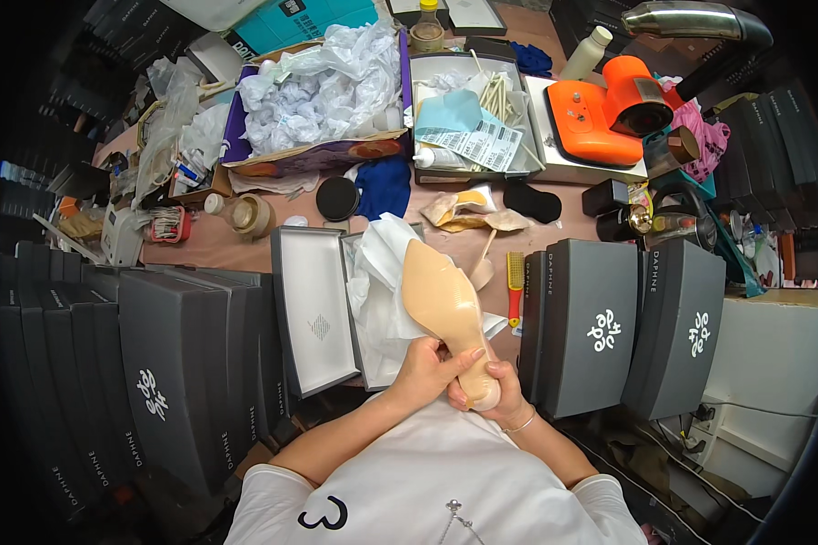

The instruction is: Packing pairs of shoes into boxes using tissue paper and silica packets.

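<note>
A beige shoe (443, 295) is between my two hands, its tan sole facing up and its toe pointing away from me. Fingers of my left hand (429, 371) grip it along the middle, with the thumb across the sole. At the heel end, my right hand (495, 386) is closed around the shoe. White tissue paper (379, 259) spreads out beneath and beside the toe, over an open shoe box (370, 363). The grey box lid (314, 309) stands to the left of that box.
Stacks of dark grey shoe boxes flank me, left (173, 363) and right (591, 318). Farther back are a purple-edged box of crumpled plastic (323, 95), an orange machine (600, 127) and a red-handled brush (515, 295). Cables (691, 468) hang at the lower right.
</note>
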Motion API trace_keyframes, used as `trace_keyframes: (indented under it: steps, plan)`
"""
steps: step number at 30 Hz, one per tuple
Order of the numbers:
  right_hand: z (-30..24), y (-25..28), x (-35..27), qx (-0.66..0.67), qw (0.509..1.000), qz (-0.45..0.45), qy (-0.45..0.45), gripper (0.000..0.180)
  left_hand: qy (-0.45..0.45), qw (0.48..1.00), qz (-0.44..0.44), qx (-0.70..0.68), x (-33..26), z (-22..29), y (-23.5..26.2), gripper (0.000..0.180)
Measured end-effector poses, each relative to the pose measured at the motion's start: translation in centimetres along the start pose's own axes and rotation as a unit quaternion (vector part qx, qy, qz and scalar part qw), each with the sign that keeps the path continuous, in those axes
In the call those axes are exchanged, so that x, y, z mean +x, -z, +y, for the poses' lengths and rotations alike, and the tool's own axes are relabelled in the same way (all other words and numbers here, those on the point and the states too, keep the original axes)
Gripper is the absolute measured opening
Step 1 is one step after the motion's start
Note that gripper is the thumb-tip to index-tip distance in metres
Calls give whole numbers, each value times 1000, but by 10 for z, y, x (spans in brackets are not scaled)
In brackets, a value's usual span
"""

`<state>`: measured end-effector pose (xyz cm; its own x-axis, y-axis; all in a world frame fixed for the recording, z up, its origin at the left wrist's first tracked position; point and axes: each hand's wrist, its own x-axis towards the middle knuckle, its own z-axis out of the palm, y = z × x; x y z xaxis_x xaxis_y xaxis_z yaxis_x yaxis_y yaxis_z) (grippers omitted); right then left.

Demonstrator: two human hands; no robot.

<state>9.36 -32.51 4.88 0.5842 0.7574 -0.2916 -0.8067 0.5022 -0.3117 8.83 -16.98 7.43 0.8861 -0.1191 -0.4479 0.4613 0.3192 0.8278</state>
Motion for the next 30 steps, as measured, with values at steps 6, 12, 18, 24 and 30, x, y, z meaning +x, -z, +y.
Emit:
trace_keyframes:
  steps: [6,12,18,24,30]
  plan:
    - [-5,1,0,-20,1000,-11,18,72,-68,989,-9,134,1,-6,11,24]
    - [-60,-13,-19,-161,974,76,143,73,-194,898,200,341,-19,0,75,10]
    - [-73,-51,-52,-202,979,-20,-11,76,-363,796,279,396,-16,35,84,19]
    - [-62,-88,-10,-408,909,-20,-89,55,-504,741,106,430,-37,51,69,29]
    - [-33,-49,28,-319,943,76,-59,57,-219,944,233,79,-40,-16,109,29]
